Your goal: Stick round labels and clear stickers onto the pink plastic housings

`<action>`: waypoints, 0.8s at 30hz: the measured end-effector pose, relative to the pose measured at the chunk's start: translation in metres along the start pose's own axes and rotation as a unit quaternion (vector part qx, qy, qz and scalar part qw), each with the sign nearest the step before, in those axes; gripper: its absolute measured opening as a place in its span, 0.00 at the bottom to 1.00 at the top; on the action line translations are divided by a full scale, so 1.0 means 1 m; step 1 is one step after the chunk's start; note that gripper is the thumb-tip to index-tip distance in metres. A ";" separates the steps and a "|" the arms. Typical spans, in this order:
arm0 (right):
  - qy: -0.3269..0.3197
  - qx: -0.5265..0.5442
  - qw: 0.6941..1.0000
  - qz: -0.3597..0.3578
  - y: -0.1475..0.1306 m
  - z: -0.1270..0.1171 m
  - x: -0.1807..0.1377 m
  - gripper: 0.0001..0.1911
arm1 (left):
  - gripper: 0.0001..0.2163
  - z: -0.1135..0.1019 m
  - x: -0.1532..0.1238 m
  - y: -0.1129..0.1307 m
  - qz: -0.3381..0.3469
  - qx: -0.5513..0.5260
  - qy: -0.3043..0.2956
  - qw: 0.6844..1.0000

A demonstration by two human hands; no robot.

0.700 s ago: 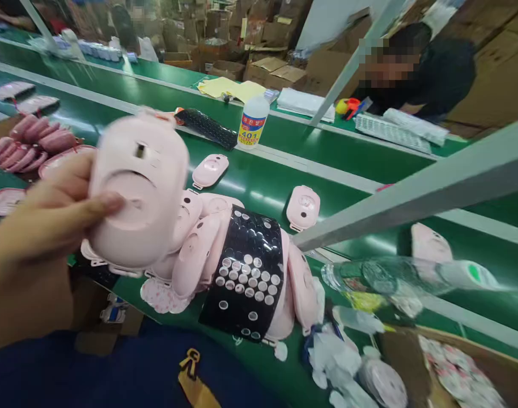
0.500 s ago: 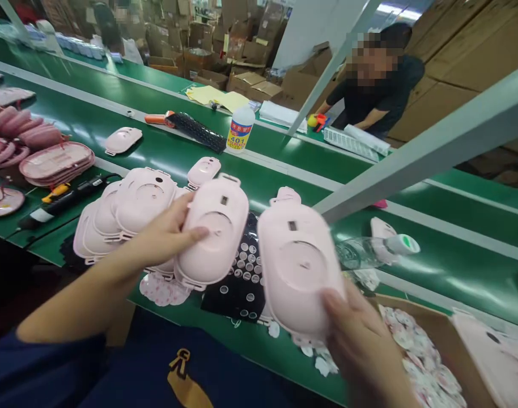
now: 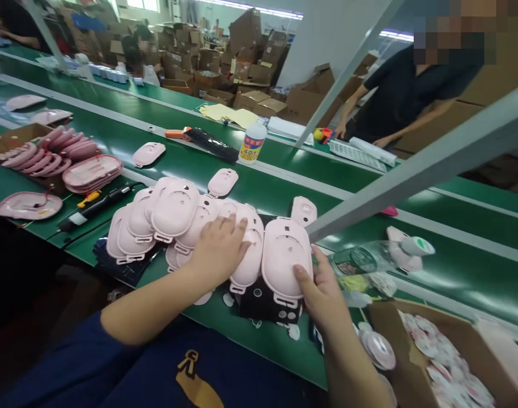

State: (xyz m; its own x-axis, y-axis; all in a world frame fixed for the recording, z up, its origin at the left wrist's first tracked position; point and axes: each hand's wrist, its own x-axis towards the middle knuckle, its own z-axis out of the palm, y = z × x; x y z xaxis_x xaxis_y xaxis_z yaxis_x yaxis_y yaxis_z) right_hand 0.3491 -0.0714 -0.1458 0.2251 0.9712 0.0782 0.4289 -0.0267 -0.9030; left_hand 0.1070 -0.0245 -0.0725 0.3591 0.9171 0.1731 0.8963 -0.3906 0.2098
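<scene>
My right hand (image 3: pixel 325 286) grips the lower right edge of a pale pink plastic shell (image 3: pixel 284 266), thumb on its face and fingers along its side. This oval shell has a small square hole, a round recess and slotted tabs. Spread fingers of my left hand (image 3: pixel 220 248) lie over a second pink shell (image 3: pixel 247 269), right beside the first. Left of that hand, several similar shells (image 3: pixel 174 208) overlap in a pile. Beneath the two shells a black sheet with round pieces (image 3: pixel 259 309) shows in part.
A glue bottle (image 3: pixel 253 143) stands behind the shells. A clear bottle (image 3: pixel 356 258) lies at right, near a slanting metal post (image 3: pixel 412 164). A cardboard box (image 3: pixel 395 328) holds patterned pieces. A black electric screwdriver (image 3: pixel 100 207) lies left. A co-worker (image 3: pixel 416 96) stands across the bench.
Both shells have come down from in front of me onto the black sheet, side by side. My left hand has loosened its grip and spread over the shells. The view has shifted.
</scene>
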 end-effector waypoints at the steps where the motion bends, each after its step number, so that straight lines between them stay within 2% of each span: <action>1: 0.003 -0.028 0.999 0.016 -0.001 -0.003 -0.002 0.44 | 0.23 0.001 0.001 -0.002 0.003 0.002 0.003 1.000; 6: 0.002 -0.194 0.979 0.066 -0.026 0.000 -0.006 0.42 | 0.25 0.006 0.013 -0.010 0.031 -0.013 -0.028 0.999; 9: -0.028 -0.256 0.962 0.092 -0.043 0.002 -0.006 0.42 | 0.25 0.006 0.019 -0.013 0.040 0.008 -0.026 0.999; 12: -0.057 -0.264 0.956 0.118 -0.050 -0.003 -0.007 0.43 | 0.27 0.004 0.018 -0.019 0.055 0.002 -0.015 0.998; 16: -0.070 -0.214 0.968 0.115 -0.040 -0.011 -0.007 0.43 | 0.30 -0.004 0.008 -0.035 0.066 -0.052 0.015 0.996; 20: -0.061 -0.158 0.981 0.093 -0.022 -0.012 -0.007 0.45 | 0.29 -0.019 -0.009 -0.059 -0.006 -0.064 0.094 0.994; 24: -0.009 -0.121 0.992 0.042 0.000 -0.018 -0.011 0.44 | 0.27 -0.034 -0.022 -0.085 -0.122 0.020 0.116 0.986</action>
State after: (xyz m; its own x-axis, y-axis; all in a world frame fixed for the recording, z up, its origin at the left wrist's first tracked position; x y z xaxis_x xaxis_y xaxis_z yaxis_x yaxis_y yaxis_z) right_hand 0.3618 -0.0865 -0.1392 0.2539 0.9672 -0.0032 0.6068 -0.1619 -0.7782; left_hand 0.0143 -0.0145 -0.0613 0.0675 0.9386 0.3383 0.9597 -0.1538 0.2352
